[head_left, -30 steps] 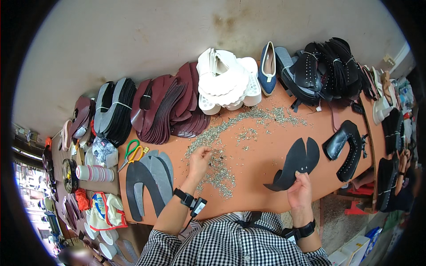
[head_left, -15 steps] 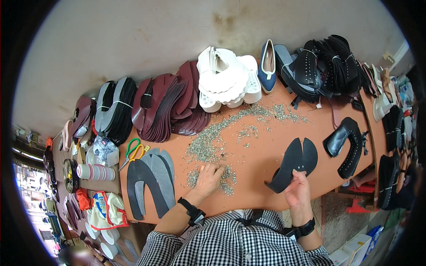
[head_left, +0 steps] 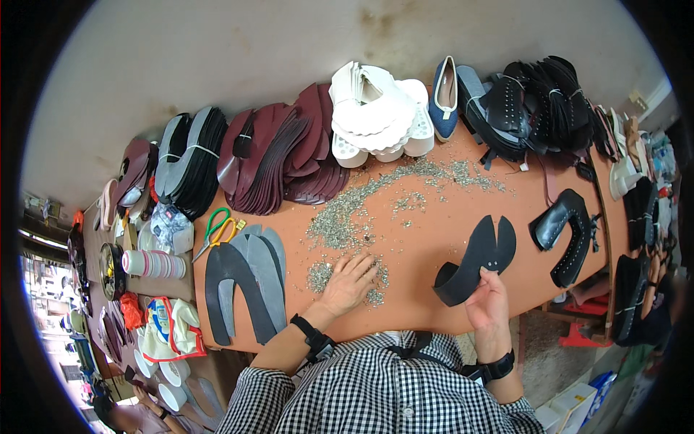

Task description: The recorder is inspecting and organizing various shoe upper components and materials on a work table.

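Note:
With thumb and fingers, my right hand (head_left: 488, 304) grips a black shoe upper (head_left: 486, 249) by its lower edge. The piece is held up over the right half of the table, one end split into two lobes and the other curled into a band. A few small shiny studs show on it beside my thumb. My left hand (head_left: 350, 283) lies palm down with its fingers stretched out on a small heap of metal studs (head_left: 319, 275); what is under the palm is hidden. Farther off, a larger spread of loose studs (head_left: 340, 224) covers the table's middle.
Flat black and grey uppers (head_left: 242, 286) lie at left beside scissors (head_left: 217, 235). Along the wall stand maroon stacks (head_left: 264, 159), white pieces (head_left: 379, 108), a blue shoe (head_left: 444, 101) and black bundles (head_left: 549, 108). A studded black upper (head_left: 567, 235) lies at the table's right edge.
My left hand has moved slightly right, its fingers now stretched out over the studs where they were more bent. The right hand still holds the shoe upper, turned a little.

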A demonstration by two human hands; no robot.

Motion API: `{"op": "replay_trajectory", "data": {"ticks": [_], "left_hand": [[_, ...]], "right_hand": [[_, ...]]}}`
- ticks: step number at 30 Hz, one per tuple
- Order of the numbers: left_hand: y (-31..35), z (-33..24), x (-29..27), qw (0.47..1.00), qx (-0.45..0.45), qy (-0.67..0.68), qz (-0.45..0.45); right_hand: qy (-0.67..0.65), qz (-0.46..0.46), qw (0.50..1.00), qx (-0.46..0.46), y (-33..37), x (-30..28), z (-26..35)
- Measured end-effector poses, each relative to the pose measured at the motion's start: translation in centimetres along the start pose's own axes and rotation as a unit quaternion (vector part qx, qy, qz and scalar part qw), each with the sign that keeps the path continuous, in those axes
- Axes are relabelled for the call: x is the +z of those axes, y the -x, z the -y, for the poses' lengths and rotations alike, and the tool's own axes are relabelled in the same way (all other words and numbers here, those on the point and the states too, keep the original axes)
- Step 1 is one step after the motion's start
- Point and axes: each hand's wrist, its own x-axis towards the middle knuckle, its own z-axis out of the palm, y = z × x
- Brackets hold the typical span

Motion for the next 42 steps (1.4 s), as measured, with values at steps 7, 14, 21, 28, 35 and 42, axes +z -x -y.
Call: {"op": "replay_trajectory", "data": {"ticks": [7, 14, 21, 28, 35, 42], "left_hand": [[4.8, 3.5, -1.6, 0.998, -0.031, -0.049, -0.002], [3.1, 3.3, -1.9, 0.984, -0.159, 0.009, -0.084], [-2.1, 2.7, 0.0, 0.987, -0.12, 0.082, -0.073], [-3.9, 3.3, 1.1, 0.999, -0.041, -0.019, -0.005], [-3.2, 3.8, 2.0, 0.997, -0.079, -0.017, -0.001], [-7.8, -6.1, -6.0, 0.896, -0.161, 0.395, -0.121]], "right_hand": [[-0.007, 0.015, 1.0, 0.002, 0.1, -0.2, 0.4], [0.016, 0.032, 0.999, -0.009, 0.8, 0.9, 0.0], [0.011, 0.032, 0.999, 0.006, 0.7, 0.3, -0.3], [-0.019, 0.056, 0.998, -0.014, 0.7, -1.2, -0.1], [0.023, 0.094, 0.995, 0.002, 1.0, 0.6, -1.3], [0.037, 0.105, 0.993, -0.028, 1.7, 2.6, -1.1]]}}
